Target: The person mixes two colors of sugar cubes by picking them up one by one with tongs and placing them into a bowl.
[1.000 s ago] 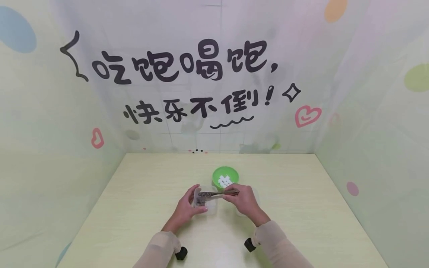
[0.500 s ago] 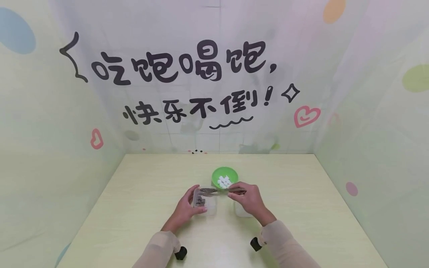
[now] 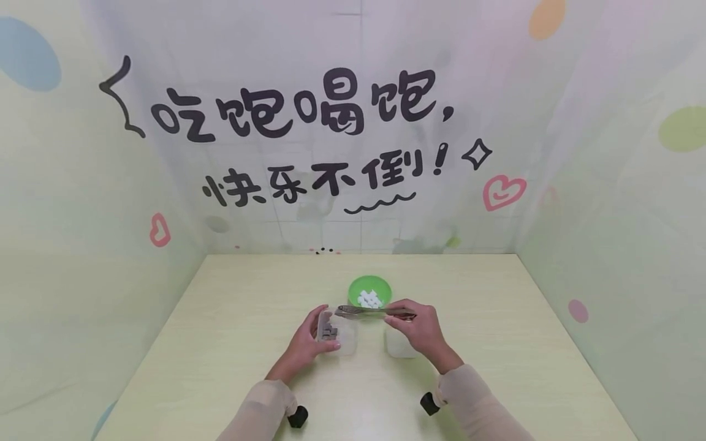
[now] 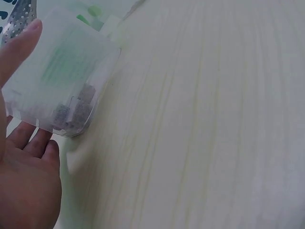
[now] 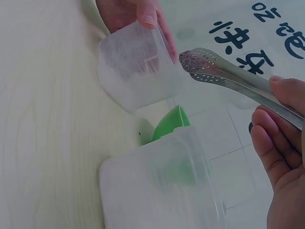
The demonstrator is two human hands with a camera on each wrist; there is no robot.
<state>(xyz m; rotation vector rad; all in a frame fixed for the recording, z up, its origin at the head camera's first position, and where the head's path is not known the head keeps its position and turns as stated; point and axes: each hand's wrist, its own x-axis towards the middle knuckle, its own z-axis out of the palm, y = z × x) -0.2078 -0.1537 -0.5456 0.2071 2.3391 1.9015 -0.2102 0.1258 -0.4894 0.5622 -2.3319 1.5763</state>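
Gripping the left container (image 3: pixel 346 340), the left hand (image 3: pixel 311 340) has its thumb at the near side and fingers at the far side of the clear plastic. Several dark grey cubes (image 3: pixel 329 331) lie inside, gathered toward the left wall. Whether the container touches the worktop (image 3: pixel 220 318): cannot tell.

Right hand (image 3: pixel 421 324) pinches a pair of metal tongs (image 3: pixel 377 312) between thumb and fingers, shaft pointing left, perforated ends level with the far edge of the left container. Right wrist view shows a dark piece (image 5: pixel 187 61) between those ends; its full outline is hidden by the metal.

Right container (image 3: pixel 401 344), also clear, stands on the worktop, partly covered by the right hand. Green bowl (image 3: pixel 355 286) sits farther off, between the two containers, white pieces (image 3: pixel 369 299) heaped inside.

Both arms in pale sleeves (image 3: pixel 477 392), a black block (image 3: pixel 298 417) beside each cuff. Far wall (image 3: pixel 276 43) carries large black lettering (image 3: pixel 342 101).
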